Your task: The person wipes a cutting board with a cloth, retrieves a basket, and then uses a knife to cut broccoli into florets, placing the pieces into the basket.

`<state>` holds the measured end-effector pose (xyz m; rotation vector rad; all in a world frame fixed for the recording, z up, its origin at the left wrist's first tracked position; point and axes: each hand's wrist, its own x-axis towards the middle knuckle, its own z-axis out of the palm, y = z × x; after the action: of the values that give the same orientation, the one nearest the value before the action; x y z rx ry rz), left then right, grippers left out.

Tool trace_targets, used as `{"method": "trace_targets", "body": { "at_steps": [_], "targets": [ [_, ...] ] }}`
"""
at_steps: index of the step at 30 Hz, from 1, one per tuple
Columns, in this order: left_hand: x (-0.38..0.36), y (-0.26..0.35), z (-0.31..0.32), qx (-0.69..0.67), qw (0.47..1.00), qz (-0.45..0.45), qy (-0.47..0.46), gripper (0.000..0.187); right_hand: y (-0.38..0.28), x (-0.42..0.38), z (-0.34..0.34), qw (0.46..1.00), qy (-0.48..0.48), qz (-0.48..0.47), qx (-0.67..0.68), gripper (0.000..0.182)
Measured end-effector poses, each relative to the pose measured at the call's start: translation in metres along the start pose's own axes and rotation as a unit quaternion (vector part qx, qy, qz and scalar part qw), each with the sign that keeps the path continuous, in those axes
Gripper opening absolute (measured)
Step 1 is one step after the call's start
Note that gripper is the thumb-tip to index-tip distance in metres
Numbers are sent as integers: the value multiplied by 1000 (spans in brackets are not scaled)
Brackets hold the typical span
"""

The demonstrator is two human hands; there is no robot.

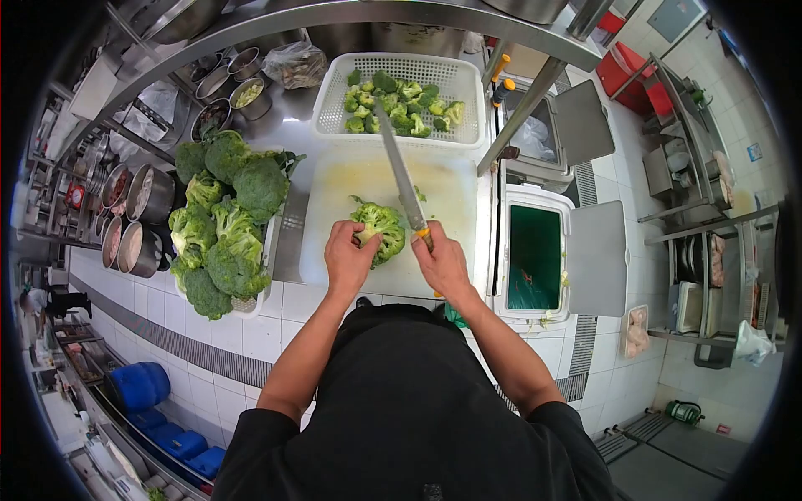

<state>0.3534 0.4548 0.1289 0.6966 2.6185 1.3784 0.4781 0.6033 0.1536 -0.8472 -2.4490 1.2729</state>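
A broccoli head [381, 230] lies on the white cutting board [334, 192]. My left hand [348, 257] is closed on its left side, fingertips pressed against the florets. In my right hand [443, 260] is a knife [399, 171] with a yellow handle, its long blade pointing up and away over the board, beside the broccoli. Behind the board stands a white perforated basket [459, 75] with several cut florets [401, 104] in it. Whole broccoli heads [234, 188] are piled to the left, in a white basket [271, 238] mostly hidden beneath them.
On my right stands an open white bin [510, 196] with a green inside. A steel shelf [368, 12] crosses above the worktop at the back. Metal pots [150, 194] and small bowls [249, 97] stand at the left. Blue drums [138, 384] are farther left, behind me.
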Motion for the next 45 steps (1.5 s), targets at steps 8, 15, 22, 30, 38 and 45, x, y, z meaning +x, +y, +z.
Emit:
{"method": "trace_targets", "body": {
  "at_steps": [8,15,22,30,38,45],
  "targets": [
    [5,-1,0,-8,1000,-17,-2,34,3,4,41,992,-23,-93,-81,27],
    [24,-11,-14,30,995,-89,-17,36,3,23,37,999,6,-23,-30,28],
    [25,-7,-45,154,963,171,-142,47,10,22,42,997,-61,-9,36,30],
    [19,-4,-33,110,970,122,-181,49,5,3,24,997,-29,-21,67,33],
    [7,5,-17,78,980,71,-171,49,10,1,27,993,-59,-74,-76,31],
    [9,8,-18,37,986,17,-159,43,2,19,6,1000,11,-4,3,27]
  ]
}}
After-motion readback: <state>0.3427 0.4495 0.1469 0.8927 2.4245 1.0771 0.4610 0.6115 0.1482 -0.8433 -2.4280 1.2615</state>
